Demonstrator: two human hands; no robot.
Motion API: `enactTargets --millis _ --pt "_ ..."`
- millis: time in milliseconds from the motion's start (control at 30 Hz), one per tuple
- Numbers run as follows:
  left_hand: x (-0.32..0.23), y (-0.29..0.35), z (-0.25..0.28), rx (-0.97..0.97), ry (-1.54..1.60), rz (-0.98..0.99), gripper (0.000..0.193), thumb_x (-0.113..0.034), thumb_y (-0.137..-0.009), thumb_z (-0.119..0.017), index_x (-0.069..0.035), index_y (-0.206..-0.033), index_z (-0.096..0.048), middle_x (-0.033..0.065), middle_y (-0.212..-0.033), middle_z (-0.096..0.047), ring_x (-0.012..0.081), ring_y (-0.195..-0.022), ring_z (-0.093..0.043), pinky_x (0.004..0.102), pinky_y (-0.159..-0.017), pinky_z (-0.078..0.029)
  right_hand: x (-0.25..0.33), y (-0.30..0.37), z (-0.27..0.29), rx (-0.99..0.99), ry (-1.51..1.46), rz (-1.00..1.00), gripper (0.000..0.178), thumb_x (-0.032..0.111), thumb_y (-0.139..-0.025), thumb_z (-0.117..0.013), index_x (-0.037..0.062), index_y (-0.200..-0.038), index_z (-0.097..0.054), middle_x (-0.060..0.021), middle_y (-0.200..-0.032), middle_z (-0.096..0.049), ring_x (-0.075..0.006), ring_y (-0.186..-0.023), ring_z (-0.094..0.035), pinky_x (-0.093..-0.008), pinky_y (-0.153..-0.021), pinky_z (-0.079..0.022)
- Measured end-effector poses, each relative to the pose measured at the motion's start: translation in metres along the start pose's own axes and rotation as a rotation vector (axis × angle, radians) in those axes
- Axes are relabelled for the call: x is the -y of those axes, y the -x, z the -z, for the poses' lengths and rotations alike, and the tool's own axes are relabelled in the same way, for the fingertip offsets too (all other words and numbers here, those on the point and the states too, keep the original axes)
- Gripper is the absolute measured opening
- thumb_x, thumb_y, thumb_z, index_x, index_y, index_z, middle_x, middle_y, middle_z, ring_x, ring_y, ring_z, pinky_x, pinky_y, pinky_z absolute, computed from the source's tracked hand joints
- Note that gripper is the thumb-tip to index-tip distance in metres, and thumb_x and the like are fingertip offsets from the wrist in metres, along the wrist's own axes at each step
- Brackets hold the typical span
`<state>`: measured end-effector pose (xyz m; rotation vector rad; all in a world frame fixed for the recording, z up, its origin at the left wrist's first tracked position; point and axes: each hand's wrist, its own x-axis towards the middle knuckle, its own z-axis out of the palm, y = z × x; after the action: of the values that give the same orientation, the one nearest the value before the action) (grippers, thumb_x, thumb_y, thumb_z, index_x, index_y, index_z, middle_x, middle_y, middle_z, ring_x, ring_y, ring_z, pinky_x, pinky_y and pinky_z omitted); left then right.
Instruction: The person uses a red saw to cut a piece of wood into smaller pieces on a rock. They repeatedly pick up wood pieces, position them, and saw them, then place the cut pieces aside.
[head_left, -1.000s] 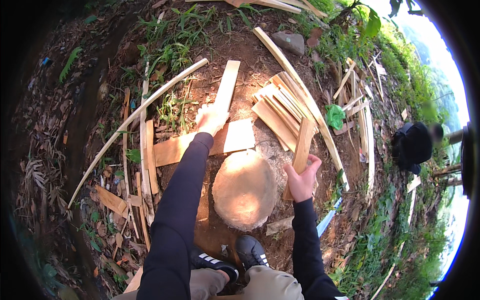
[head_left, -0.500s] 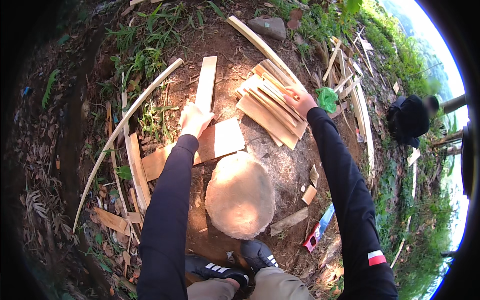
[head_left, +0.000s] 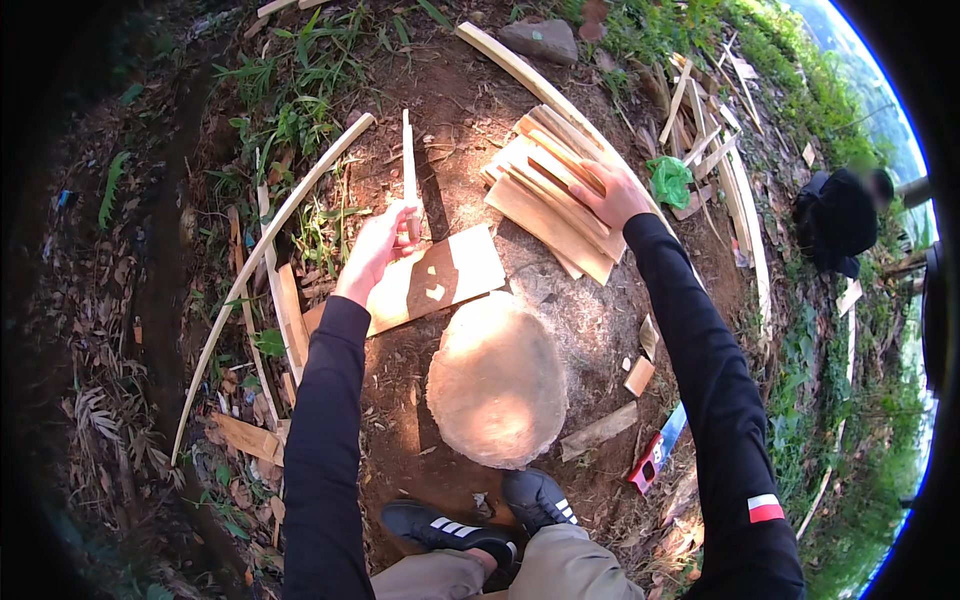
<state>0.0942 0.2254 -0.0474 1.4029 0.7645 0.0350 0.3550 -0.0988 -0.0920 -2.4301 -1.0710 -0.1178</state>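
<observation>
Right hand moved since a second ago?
Yes. Against the round stump, the right hand has gone from beside the stump's right edge to beyond it, farther from the person, and is now at the stacked boards.

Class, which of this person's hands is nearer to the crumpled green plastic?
Right. The right hand is at the stack of boards, just left of the green plastic. The left hand is much farther left, holding a wooden slat.
</observation>
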Motion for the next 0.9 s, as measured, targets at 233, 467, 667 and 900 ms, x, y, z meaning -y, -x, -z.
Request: enactTargets --millis 233,467,667,900 --pt "0.004 0.138 -0.022 0.014 0.122 -0.249 0.038 -0.027 -0.096 -0.057 0.004 -0.116 -0.067 0.0108 -0.101 -0.073 0.0145 -0.082 -0.068 0.0284 -0.07 -0.054 0.144 0.059 0.044 -0.205 -0.902 -0.361 0.044 0.031 -0.099 -0.067 -0.0017 -0.127 -0.061 -0.0148 -0.122 -0.065 -0.022 -0.11 -0.065 -0.0356 -0.094 -0.052" --pt "0.028 0.257 -0.062 0.194 0.055 -0.21 0.051 -0.006 -0.084 -0.075 0.003 -0.132 -0.063 0.0068 -0.106 -0.07 0.0126 -0.095 -0.067 0.0267 -0.086 -0.053 0.26 0.134 0.082 0.334 -1.563 -0.18 0.077 0.031 -0.088 -0.081 -0.0013 -0.147 -0.043 -0.0134 -0.12 -0.065 -0.0212 -0.11 -0.065 -0.0355 -0.097 -0.052" --pt "0.02 0.286 -0.082 0.293 -0.051 -0.2 0.057 -0.016 -0.085 -0.08 0.003 -0.135 -0.058 0.0058 -0.106 -0.069 0.0135 -0.098 -0.065 0.0295 -0.09 -0.052 0.247 0.148 0.12 0.478 -1.446 -0.136 0.073 0.013 -0.079 -0.087 -0.0043 -0.14 -0.05 -0.0108 -0.118 -0.068 -0.0167 -0.104 -0.067 -0.0326 -0.095 -0.053" --pt "-0.041 0.302 -0.069 0.113 -0.643 -0.369 0.098 -0.037 -0.078 -0.089 -0.005 -0.155 -0.037 0.0159 -0.127 -0.063 0.0241 -0.116 -0.063 0.0369 -0.094 -0.053 0.256 0.178 0.128 0.175 -1.185 0.055 0.086 0.015 -0.073 -0.091 -0.0051 -0.144 -0.047 -0.0165 -0.12 -0.069 -0.0213 -0.109 -0.069 -0.0351 -0.095 -0.057"
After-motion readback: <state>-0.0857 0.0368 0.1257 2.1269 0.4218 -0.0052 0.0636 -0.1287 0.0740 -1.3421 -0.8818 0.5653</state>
